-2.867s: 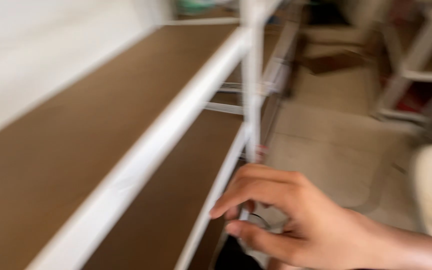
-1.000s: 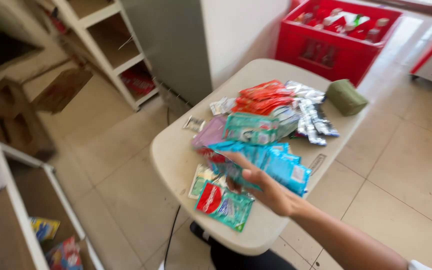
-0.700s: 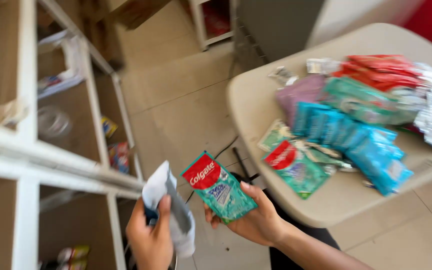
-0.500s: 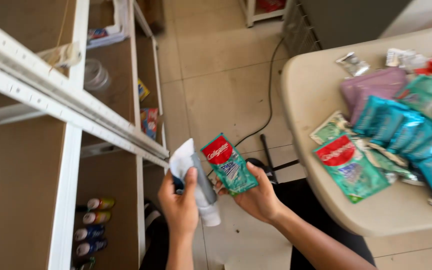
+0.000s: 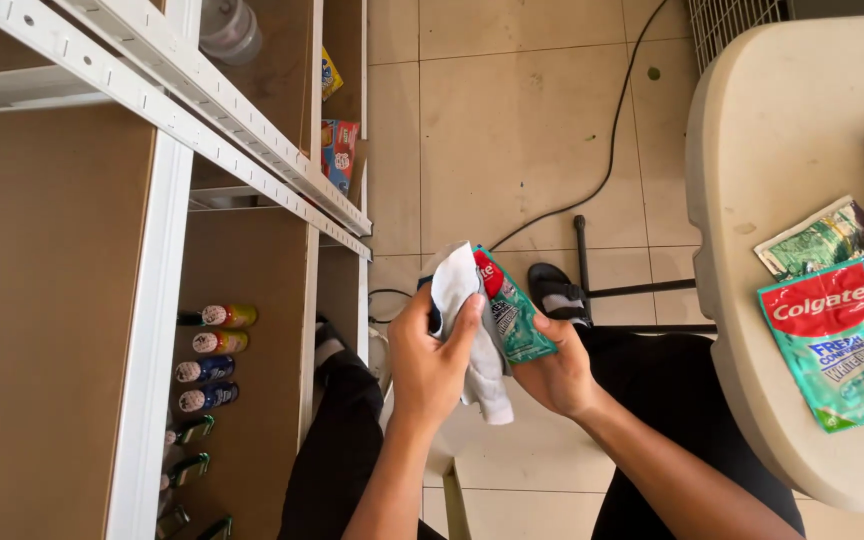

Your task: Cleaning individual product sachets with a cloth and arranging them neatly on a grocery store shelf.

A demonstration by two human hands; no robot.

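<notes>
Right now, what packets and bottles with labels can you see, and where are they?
Teal and red sachet: flat, held in the right hand, beside a white cloth in the left hand.
Teal and red packet: flat, on the beige table.
Green packet: behind it.
Small bottles: lying in a row on the low shelf.
Red box: on a shelf at floor level.

Two bare forearms seen, no sleeves in view, no watch or rings noted. Left hand [image 5: 430,362] and right hand [image 5: 555,372] ungloved, nails short. Black trousers [image 5: 337,460] worn on both legs. Dark strapped sandal [image 5: 558,292] seen on one foot, toes partly hidden.
</notes>
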